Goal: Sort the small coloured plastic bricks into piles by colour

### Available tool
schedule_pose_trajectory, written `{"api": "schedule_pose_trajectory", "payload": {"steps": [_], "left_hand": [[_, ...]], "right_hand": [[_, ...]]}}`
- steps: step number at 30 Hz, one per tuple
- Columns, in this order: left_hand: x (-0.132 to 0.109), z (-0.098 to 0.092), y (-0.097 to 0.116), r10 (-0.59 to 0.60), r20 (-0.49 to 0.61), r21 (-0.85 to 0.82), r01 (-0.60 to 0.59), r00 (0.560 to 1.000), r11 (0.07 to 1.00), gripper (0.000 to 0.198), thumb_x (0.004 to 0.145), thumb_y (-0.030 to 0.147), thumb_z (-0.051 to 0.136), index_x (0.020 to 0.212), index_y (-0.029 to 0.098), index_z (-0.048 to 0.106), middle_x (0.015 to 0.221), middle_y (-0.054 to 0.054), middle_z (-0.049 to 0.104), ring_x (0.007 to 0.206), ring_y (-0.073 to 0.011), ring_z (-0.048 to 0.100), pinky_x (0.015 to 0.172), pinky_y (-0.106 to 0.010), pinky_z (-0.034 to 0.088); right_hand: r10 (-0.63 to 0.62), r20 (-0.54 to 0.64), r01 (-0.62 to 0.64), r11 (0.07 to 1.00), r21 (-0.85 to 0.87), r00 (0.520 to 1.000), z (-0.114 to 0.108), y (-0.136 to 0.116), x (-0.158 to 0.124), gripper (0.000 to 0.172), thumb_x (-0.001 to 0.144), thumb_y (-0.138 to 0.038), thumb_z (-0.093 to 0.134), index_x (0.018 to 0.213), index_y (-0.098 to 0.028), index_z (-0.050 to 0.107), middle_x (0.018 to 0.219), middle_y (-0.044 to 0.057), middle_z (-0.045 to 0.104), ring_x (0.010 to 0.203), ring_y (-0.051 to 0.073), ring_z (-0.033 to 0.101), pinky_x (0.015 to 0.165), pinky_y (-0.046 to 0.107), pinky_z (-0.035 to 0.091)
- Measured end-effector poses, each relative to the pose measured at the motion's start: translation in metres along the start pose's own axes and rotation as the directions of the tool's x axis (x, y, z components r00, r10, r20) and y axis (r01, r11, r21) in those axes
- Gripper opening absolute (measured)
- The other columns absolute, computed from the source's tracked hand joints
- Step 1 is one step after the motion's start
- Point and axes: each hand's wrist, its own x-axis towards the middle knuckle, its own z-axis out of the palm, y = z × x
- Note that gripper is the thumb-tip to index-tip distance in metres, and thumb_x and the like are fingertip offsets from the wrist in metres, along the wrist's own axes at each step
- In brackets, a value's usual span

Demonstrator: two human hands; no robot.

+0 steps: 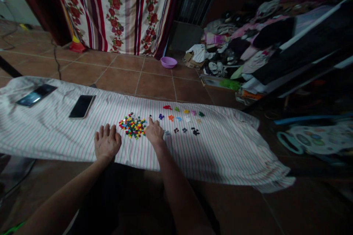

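A heap of small coloured beads (132,126) lies on a pink-striped white cloth (215,150) spread over the tiled floor. To the right of the heap sit several small groups of beads sorted by colour (183,119). My left hand (107,142) rests flat on the cloth just left of the heap, fingers stretched out, holding nothing. My right hand (154,132) lies at the heap's right edge with the index finger pointing forward towards a dark bead (150,116); the other fingers are curled under.
Two dark phones (82,106) (36,94) lie on the cloth at the left. A purple bowl (168,62) stands on the tiles beyond. A floral curtain (118,11) hangs behind. Piled clothes (242,44) and shelving fill the right.
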Motion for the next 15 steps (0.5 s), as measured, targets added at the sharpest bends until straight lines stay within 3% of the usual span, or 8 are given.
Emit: {"api": "schedule_pose_trajectory", "payload": {"steps": [12, 15], "left_hand": [[0.000, 0.001, -0.001, 0.012, -0.024, 0.003, -0.011, 1.000, 1.000, 0.052, 0.092, 0.034, 0.032, 0.134, 0.015, 0.055, 0.144, -0.015, 0.050, 0.139, -0.0343, 0.036, 0.113, -0.052, 0.026], [-0.001, 0.002, -0.001, 0.011, -0.029, -0.002, -0.011, 1.000, 1.000, 0.052, 0.092, 0.034, 0.032, 0.134, 0.015, 0.055, 0.144, -0.015, 0.049, 0.139, -0.0341, 0.036, 0.113, -0.051, 0.025]], "right_hand": [[-0.068, -0.079, 0.069, 0.998, 0.007, 0.995, 0.008, 0.009, -0.010, 0.052, 0.094, -0.018, 0.040, 0.143, -0.032, 0.047, 0.113, 0.008, 0.059, 0.093, 0.017, 0.063, 0.079, 0.025, 0.048], [-0.030, -0.068, 0.031, 0.999, 0.024, 0.997, 0.004, 0.009, -0.008, 0.048, 0.096, -0.022, 0.038, 0.140, -0.037, 0.050, 0.112, 0.005, 0.059, 0.091, 0.016, 0.064, 0.079, 0.025, 0.048]]}}
